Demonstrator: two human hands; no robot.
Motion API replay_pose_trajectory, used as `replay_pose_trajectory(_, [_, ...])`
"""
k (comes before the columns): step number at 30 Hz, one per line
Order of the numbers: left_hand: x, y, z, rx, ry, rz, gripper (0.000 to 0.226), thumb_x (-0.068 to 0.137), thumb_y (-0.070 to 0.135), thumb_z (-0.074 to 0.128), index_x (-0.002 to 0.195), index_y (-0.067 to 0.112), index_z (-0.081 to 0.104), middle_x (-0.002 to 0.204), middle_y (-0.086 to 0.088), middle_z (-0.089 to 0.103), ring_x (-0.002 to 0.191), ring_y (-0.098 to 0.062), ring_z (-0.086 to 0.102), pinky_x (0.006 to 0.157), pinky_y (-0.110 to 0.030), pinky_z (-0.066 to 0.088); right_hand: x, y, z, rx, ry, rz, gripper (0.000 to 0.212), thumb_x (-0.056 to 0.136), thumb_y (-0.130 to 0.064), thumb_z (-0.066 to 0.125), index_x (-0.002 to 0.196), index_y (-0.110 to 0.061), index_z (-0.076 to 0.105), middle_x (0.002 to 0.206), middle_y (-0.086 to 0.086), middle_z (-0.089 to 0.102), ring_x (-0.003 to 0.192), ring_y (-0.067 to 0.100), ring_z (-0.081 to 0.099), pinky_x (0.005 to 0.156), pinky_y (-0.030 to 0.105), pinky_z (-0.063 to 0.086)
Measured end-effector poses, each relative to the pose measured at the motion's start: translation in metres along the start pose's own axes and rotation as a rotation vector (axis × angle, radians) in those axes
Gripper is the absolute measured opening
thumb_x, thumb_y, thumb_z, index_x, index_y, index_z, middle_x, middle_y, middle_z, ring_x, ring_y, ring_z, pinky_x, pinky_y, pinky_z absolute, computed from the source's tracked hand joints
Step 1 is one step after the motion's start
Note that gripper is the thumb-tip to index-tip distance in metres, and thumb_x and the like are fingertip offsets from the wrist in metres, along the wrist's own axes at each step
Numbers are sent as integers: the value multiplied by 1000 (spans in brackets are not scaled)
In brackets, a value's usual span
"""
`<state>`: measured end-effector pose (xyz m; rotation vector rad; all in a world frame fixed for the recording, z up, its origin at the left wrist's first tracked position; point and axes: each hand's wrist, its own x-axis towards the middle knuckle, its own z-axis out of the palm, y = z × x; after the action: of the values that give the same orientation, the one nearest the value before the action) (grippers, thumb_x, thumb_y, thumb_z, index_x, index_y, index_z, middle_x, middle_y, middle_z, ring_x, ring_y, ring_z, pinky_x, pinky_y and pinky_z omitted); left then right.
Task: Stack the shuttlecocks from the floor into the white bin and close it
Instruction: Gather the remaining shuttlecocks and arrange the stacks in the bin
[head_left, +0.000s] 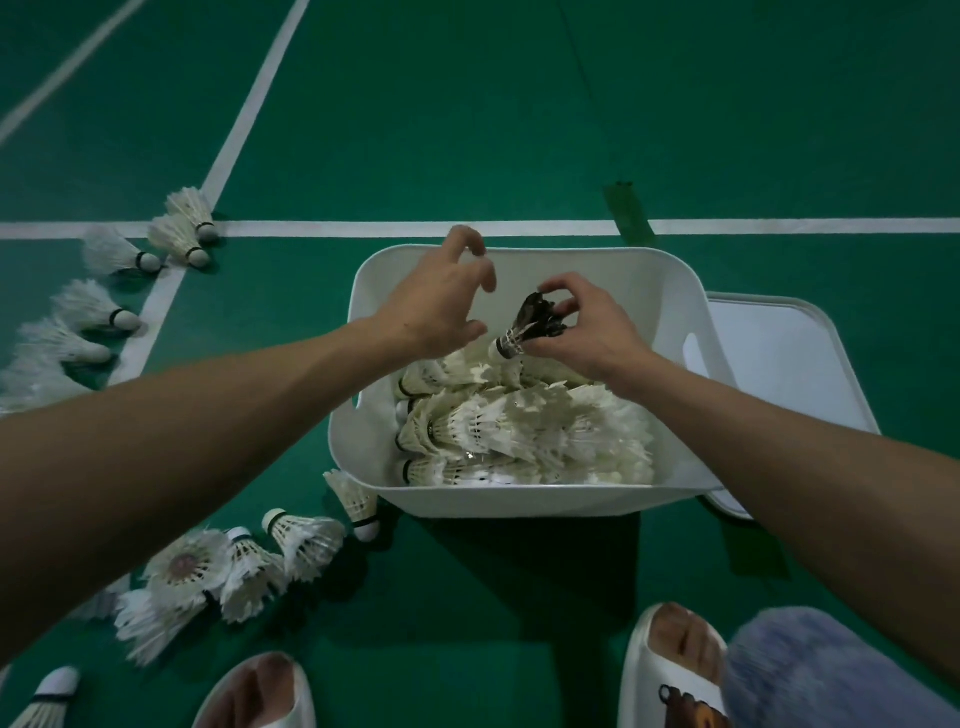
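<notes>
Right fingers (558, 299) pinch a dark-feathered shuttlecock (530, 327) over the bin's (519, 501) far half; the left hand (441, 306) hovers spread and empty beside it. White shuttlecocks (519, 431) fill the near half, others (244, 561) off its left corner, some cropped. The lid (779, 353) lies right.

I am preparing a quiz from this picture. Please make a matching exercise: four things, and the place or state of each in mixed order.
Things:
1. dark shuttlecock
2. lid
3. left hand
4. white bin

Places or states:
a. open and empty
b. partly filled with white shuttlecocks
c. pinched in the right hand
d. on the floor beside the bin

Pairs: 1-c, 2-d, 3-a, 4-b
</notes>
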<state>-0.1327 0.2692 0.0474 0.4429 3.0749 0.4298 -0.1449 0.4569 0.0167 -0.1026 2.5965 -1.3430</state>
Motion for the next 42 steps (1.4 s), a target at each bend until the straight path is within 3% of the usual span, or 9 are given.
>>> replay_pose_trajectory(3, [-3, 3, 3, 21, 16, 22, 38, 79, 28, 75, 110, 16, 56, 134, -4, 35, 114, -23, 49, 99, -35, 45, -2, -4, 6, -20, -45, -13, 69, 72, -14, 83, 130, -31, 50, 99, -4, 52, 95, 20, 60, 73, 27, 52])
replay_pose_trajectory(8, [-4, -7, 16, 25, -332, -109, 75, 75, 33, 78, 138, 18, 41, 135, -5, 47, 117, -24, 49, 95, -33, 40, -1, 0, 18, 12, -81, 28, 67, 70, -18, 85, 129, -23, 53, 102, -5, 55, 100, 20, 60, 83, 28, 52])
replay_pose_trajectory(13, [7, -17, 24, -39, -411, -138, 62, 79, 33, 76, 132, 17, 49, 126, -4, 59, 109, -22, 55, 85, -30, 42, 1, -3, 18, 64, -221, 102, 68, 70, -25, 85, 131, -23, 54, 104, 0, 60, 94, 18, 64, 78, 27, 54])
replay_pose_trajectory(16, [12, -19, 25, -54, -431, -115, 59, 79, 31, 75, 130, 18, 50, 124, -3, 59, 103, -20, 54, 83, -29, 43, 6, -8, 10, -26, -294, 96, 63, 73, -19, 83, 130, -20, 55, 100, 0, 63, 88, 15, 66, 65, 22, 53])
replay_pose_trajectory(21, [14, -24, 28, -58, -449, -96, 60, 79, 31, 76, 131, 19, 50, 125, -3, 59, 104, -20, 54, 83, -30, 43, 9, -10, 23, -85, -288, 76, 71, 75, -21, 81, 138, -19, 50, 112, 5, 67, 90, 16, 68, 78, 28, 56])
replay_pose_trajectory(24, [14, -27, 27, -98, -451, -92, 57, 80, 32, 75, 130, 19, 51, 125, -4, 59, 107, -22, 55, 82, -29, 41, 16, -11, 23, -1, -208, 133, 58, 83, -13, 70, 137, -18, 50, 115, 5, 67, 89, 18, 69, 73, 31, 59])
replay_pose_trajectory(28, [14, -30, 27, -112, -445, -70, 56, 80, 33, 75, 130, 19, 52, 124, -4, 60, 94, -15, 48, 77, -27, 36, 21, -10, 20, -45, -264, 132, 48, 82, -11, 68, 129, -13, 59, 117, 8, 68, 99, 22, 66, 88, 42, 56])
replay_pose_trajectory(35, [20, -34, 30, -129, -459, -69, 56, 80, 33, 74, 129, 21, 52, 124, -4, 59, 98, -17, 49, 77, -29, 37, 17, -16, 27, -189, -309, 60, 63, 73, -16, 83, 131, -12, 58, 117, 0, 67, 98, 14, 65, 87, 28, 54])
replay_pose_trajectory(42, [22, -33, 34, -115, -465, -53, 57, 78, 34, 76, 127, 20, 52, 121, -4, 59, 93, -17, 48, 76, -29, 38, 17, -5, 35, -283, -314, 72, 61, 72, -15, 82, 129, -12, 59, 114, 1, 69, 103, 16, 65, 96, 30, 49])
